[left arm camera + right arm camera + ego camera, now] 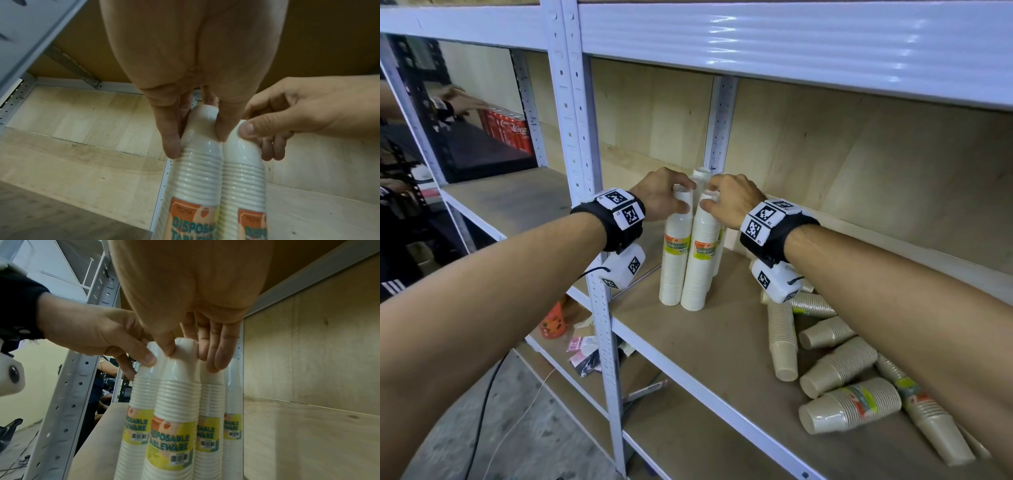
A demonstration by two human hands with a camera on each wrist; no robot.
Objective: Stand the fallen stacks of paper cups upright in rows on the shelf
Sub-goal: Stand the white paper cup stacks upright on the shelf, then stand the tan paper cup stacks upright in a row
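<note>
Two white paper cup stacks with yellow labels stand side by side at the left end of the shelf board (715, 346). My left hand (686, 197) (197, 142) pinches the top of the left stack (674, 263) (199, 175) between thumb and fingers. My right hand (708, 197) (191, 360) grips the top of the right stack (700, 270) (176, 399). Two more white stacks (211, 402) stand upright just behind them. Several brown cup stacks (839, 366) lie fallen on the board to the right, under my right forearm.
A white upright post (602, 308) stands just left of the white stacks, and the upper shelf beam (791, 44) runs overhead. Bare board lies in front of the stacks. On the neighbouring rack, another person's hand (458, 99) reaches red cola cans (510, 130).
</note>
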